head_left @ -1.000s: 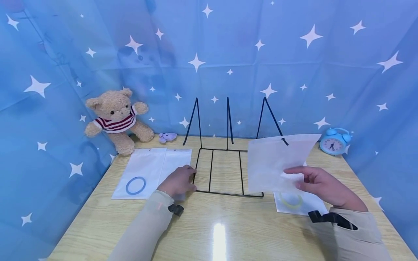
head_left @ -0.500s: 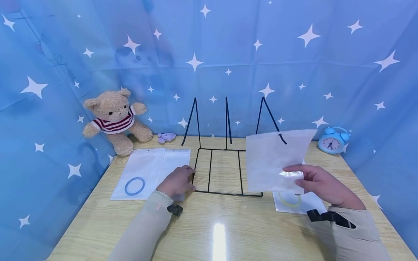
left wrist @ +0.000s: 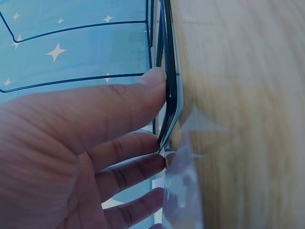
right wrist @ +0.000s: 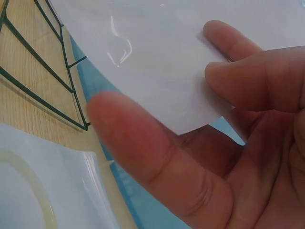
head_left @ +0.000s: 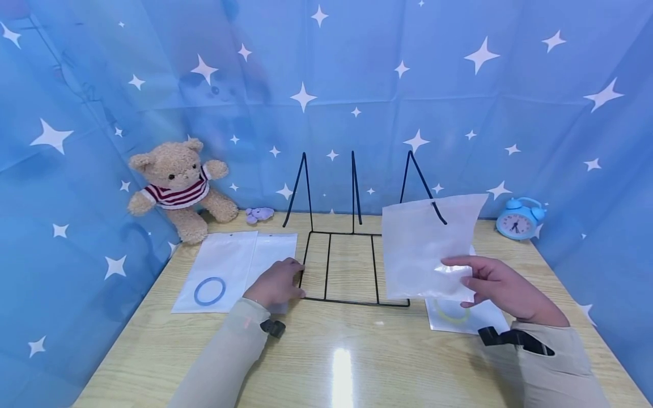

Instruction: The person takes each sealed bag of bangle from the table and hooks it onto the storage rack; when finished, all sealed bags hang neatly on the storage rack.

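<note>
My left hand [head_left: 275, 282] grips the left front part of a black wire rack [head_left: 328, 266], thumb and fingers against the rod [left wrist: 170, 90] in the left wrist view. A white plastic bag [head_left: 415, 255] hangs at the rack's right prong [head_left: 425, 187]. My right hand [head_left: 502, 283] is at that bag's lower right, with its index finger straight against or just in front of the bag. Its thumb and fingers stand apart in the right wrist view, beside the bag [right wrist: 138, 62]. Whether a finger lies behind the bag's edge is partly hidden.
Two overlapping white bags [head_left: 224, 255] lie left of the rack, with a blue ring [head_left: 210, 290] on one. Another bag [head_left: 484, 320] with a yellow ring lies under the right hand. A teddy bear [head_left: 176, 181], purple toy [head_left: 259, 215] and blue alarm clock [head_left: 516, 224] stand behind.
The hanging bag's top has slid backward along the prong, up in the head view. The right hand has stayed in place, its fingers slightly more parted. The left hand has not moved.
</note>
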Tool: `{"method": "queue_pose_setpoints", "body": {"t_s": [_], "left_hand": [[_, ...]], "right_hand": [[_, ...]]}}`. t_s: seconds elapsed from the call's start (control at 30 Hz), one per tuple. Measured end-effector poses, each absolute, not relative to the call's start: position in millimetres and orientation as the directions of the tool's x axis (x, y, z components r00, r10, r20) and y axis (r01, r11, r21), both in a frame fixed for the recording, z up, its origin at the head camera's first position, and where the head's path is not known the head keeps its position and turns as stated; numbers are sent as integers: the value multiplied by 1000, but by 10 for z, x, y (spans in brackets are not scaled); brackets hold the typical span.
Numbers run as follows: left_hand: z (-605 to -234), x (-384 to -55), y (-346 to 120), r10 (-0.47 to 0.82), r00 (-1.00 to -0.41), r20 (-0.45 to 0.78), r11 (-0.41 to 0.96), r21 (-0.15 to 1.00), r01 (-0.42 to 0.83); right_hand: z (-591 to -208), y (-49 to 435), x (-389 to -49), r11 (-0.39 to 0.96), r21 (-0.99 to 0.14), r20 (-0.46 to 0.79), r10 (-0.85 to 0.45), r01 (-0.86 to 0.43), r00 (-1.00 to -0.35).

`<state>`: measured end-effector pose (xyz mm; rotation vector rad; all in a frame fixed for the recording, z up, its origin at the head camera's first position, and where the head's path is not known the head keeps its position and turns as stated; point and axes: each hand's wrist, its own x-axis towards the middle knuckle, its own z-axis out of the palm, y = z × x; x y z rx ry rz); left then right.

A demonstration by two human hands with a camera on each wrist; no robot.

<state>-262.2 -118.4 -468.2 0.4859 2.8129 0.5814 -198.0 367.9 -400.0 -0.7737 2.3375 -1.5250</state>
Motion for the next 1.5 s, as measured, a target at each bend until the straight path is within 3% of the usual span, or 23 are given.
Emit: {"method": "queue_pose_setpoints", "body": {"t_s": [0.7,1.5], "left_hand": [[-4692,-2623,-1179,355,-922,-157,864,431,260],[-4689,-2636,-1182,353,-921,-166,867,428,255]], "right_hand": [[-4017,3664,-1990,316,-907,88,-502,-277,-860],[-4367,3338,-2141,385,-890,173,-214,-245,-962]]}}
